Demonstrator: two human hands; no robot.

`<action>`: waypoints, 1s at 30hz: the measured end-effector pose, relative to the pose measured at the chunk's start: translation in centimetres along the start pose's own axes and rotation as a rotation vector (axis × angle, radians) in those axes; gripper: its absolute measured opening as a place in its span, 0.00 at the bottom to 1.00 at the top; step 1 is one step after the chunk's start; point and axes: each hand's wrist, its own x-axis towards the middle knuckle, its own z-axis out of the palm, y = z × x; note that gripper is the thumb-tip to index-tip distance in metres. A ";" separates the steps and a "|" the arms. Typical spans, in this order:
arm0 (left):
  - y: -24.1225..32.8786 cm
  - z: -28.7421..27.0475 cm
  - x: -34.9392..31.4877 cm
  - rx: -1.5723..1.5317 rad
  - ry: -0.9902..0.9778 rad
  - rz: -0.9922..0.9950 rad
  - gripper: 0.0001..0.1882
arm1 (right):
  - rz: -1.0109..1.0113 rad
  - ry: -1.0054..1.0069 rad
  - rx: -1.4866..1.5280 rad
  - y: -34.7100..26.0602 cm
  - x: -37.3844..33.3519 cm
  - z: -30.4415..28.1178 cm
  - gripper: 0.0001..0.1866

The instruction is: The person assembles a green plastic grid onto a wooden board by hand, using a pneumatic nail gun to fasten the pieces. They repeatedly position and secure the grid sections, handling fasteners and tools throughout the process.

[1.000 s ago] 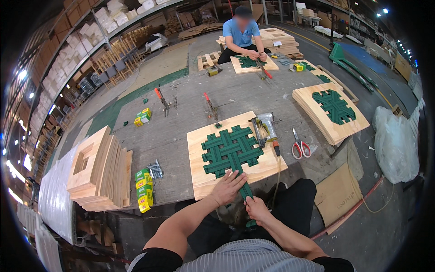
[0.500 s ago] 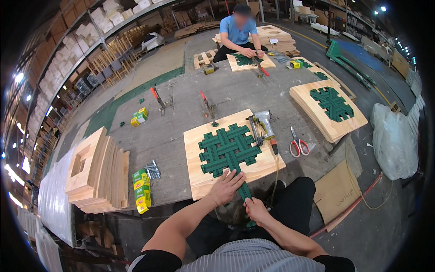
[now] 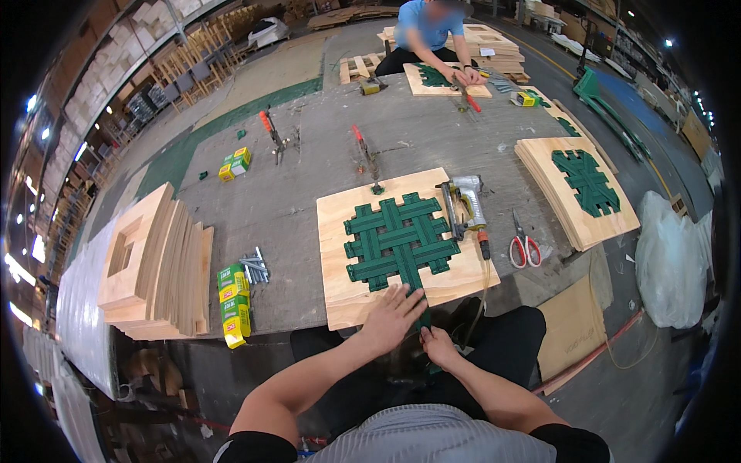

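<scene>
Green webbing straps (image 3: 397, 239) are woven over and under on a light wooden board (image 3: 340, 301) in front of me. One strap (image 3: 413, 282) runs off the weave toward me, past the board's near edge. My left hand (image 3: 392, 316) lies flat with fingers spread, over the near edge of the board and touching that strap. Just to its right, my right hand (image 3: 440, 347) is closed around the strap's loose part, below the board's edge. A staple gun (image 3: 467, 204) lies on the board's right side. Red-handled scissors (image 3: 526, 248) rest beside it.
Stacked wooden frames (image 3: 154, 270) stand at the left, near yellow-green boxes (image 3: 234, 305) and loose staple strips (image 3: 255, 266). Red-handled pliers (image 3: 363, 147) lie beyond the board. At right is a board stack (image 3: 540, 185) topped with a weave. Across the table, a person (image 3: 432, 35) handles another board.
The view has shifted, so the table's things sit slightly higher and mostly farther right. My hands keep much the same pose on the strap. The person opposite has leaned forward.
</scene>
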 end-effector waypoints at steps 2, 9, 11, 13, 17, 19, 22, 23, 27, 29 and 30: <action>2.0 -0.3 -1.4 -0.168 0.008 0.029 0.35 | -0.043 0.007 0.094 0.8 0.9 0.2 0.22; 4.1 2.5 -4.5 -0.707 -0.064 -0.753 0.26 | -0.068 -0.013 0.002 1.5 2.7 1.0 0.22; 3.9 6.3 -3.7 -0.683 0.137 -0.766 0.27 | -0.089 -0.024 -0.020 0.9 2.7 0.9 0.20; 3.3 7.5 -2.0 -0.858 0.004 -0.818 0.32 | -0.133 -0.002 0.007 1.2 3.0 1.0 0.19; 1.0 9.5 0.1 -0.941 -0.252 -0.816 0.38 | -0.196 -0.003 -0.144 0.9 3.6 1.0 0.16; 0.7 8.8 1.2 -0.834 -0.479 -0.782 0.40 | -0.199 0.009 -0.150 2.6 4.5 0.7 0.16; -0.8 10.2 0.9 -0.784 -0.257 -0.572 0.33 | -0.142 -0.096 -0.096 3.1 6.0 0.9 0.14; -0.9 11.0 0.8 -0.780 -0.137 -0.485 0.32 | -0.189 -0.075 -0.176 3.5 6.5 0.7 0.14; -1.3 12.1 1.2 -0.543 0.024 -0.355 0.27 | -0.267 -0.010 -0.403 3.9 7.3 -0.1 0.14; -1.7 12.7 1.1 -0.640 0.039 -0.434 0.26 | -0.365 0.058 -0.486 2.7 6.3 0.2 0.15; -1.9 13.1 0.4 -0.566 0.080 -0.458 0.26 | -0.160 0.007 -0.474 0.5 5.6 0.4 0.18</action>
